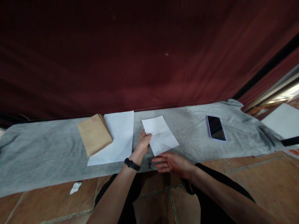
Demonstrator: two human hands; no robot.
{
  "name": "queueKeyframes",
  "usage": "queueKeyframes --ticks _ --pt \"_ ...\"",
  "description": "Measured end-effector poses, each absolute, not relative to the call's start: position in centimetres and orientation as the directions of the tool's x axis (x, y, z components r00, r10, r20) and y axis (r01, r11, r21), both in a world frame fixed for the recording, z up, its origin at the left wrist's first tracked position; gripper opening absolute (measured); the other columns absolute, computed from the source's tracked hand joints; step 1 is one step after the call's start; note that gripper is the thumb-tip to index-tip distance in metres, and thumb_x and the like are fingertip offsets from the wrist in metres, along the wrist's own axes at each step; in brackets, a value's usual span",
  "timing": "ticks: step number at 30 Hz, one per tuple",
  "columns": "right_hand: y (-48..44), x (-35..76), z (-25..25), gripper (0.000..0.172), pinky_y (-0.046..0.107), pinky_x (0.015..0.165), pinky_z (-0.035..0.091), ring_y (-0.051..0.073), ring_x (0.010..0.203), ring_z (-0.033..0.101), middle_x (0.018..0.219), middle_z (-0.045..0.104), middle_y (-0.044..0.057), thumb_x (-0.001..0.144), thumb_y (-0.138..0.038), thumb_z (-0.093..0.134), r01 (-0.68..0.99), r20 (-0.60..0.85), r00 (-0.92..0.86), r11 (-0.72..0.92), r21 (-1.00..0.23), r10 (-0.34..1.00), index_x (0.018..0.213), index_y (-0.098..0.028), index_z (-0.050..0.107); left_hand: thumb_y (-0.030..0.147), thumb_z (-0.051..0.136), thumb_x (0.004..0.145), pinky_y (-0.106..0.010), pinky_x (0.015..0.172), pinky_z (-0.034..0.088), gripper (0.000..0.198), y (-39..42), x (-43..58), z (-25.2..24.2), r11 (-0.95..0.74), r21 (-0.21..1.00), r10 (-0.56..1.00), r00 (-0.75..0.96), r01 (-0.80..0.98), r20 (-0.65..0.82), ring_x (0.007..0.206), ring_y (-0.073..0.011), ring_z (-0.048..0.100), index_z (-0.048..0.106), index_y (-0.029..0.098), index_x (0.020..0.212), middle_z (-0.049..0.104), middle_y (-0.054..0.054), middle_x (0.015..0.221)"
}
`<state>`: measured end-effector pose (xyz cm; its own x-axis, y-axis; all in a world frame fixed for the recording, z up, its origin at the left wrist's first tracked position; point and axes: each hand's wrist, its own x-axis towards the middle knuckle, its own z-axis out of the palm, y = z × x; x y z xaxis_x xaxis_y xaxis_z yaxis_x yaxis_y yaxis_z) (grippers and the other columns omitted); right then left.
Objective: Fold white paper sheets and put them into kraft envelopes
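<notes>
A folded white sheet of paper (160, 134) lies on a grey cloth (46, 155), with a crease across its middle. My left hand (142, 146) pinches its left edge, thumb on top; a black band is on that wrist. My right hand (169, 162) hovers just below the sheet's near corner, fingers stretched out to the left and holding nothing. Left of my hands lies a stack of white paper (118, 137), and further left a pile of brown envelopes (93, 134).
A dark phone (216, 128) lies face up on the cloth at the right. A dark red curtain (140, 56) hangs behind. A crumpled scrap of paper (76, 187) is on the tiled floor (257, 177). Another white sheet (282, 119) shows far right.
</notes>
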<state>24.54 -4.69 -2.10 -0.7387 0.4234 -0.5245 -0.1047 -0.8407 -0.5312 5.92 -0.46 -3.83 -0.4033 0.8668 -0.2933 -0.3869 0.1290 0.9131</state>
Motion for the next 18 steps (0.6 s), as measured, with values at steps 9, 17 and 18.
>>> queueKeyframes --ticks 9,17,18 --pt "-0.6 25.6 -3.4 0.027 0.03 0.065 0.055 0.017 0.067 0.067 0.079 0.073 0.002 0.07 -0.035 0.079 -0.198 -0.48 -0.338 -0.559 -0.805 0.81 0.09 -0.021 0.068 0.007 0.075 0.06 -0.03 0.073 0.057 0.031 -2.4 6.3 -3.3 0.16 0.755 0.787 -0.379 -0.636 -0.486 0.075 -0.018 0.072 0.062 0.019 0.086 0.075 -0.001 0.084" --pt "5.4 28.5 -3.9 0.026 0.023 0.051 0.04 0.014 0.057 0.053 0.063 0.062 -0.004 0.07 -0.034 0.06 0.207 -0.22 -0.119 -0.193 -0.959 0.968 0.091 -0.02 0.07 0.04 0.072 0.084 -0.031 0.069 0.058 0.026 -5.8 7.9 -2.3 0.536 0.663 0.807 0.087 -0.523 -0.584 0.077 -0.0238 0.075 0.067 0.014 0.086 0.077 -0.014 0.084" --pt "5.8 28.7 -4.0 0.026 0.024 0.05 0.039 0.014 0.055 0.052 0.061 0.06 -0.004 0.072 -0.032 0.058 0.299 -0.21 -0.131 -0.164 -0.94 0.969 0.091 -0.02 0.071 0.046 0.07 0.086 -0.031 0.066 0.057 0.032 -6.0 8.1 -2.3 0.559 0.689 0.812 0.134 -0.461 -0.568 0.074 -0.0236 0.075 0.068 0.014 0.085 0.076 -0.015 0.082"
